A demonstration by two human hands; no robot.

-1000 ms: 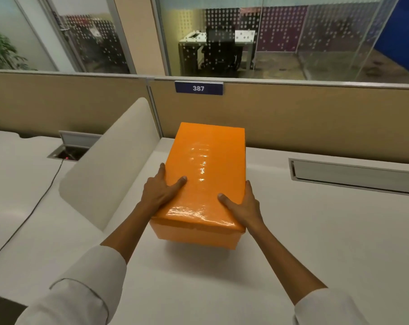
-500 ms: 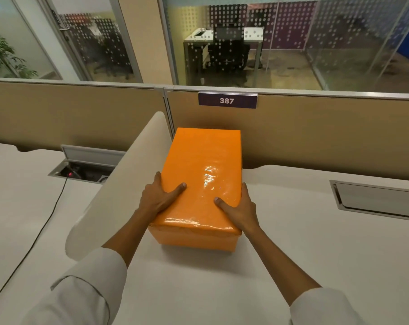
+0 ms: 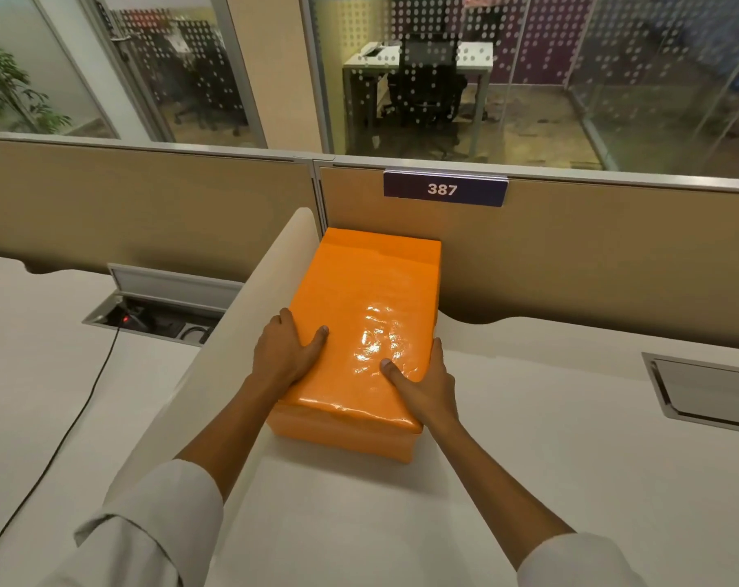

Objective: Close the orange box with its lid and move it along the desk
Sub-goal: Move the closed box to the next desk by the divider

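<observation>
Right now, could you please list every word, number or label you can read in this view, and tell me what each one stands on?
"387": white digits on the dark blue plate clipped to the top rail of the tan partition behind the orange box.
No print is visible on the orange box or its lid.
Nothing else in view carries readable text.
</observation>
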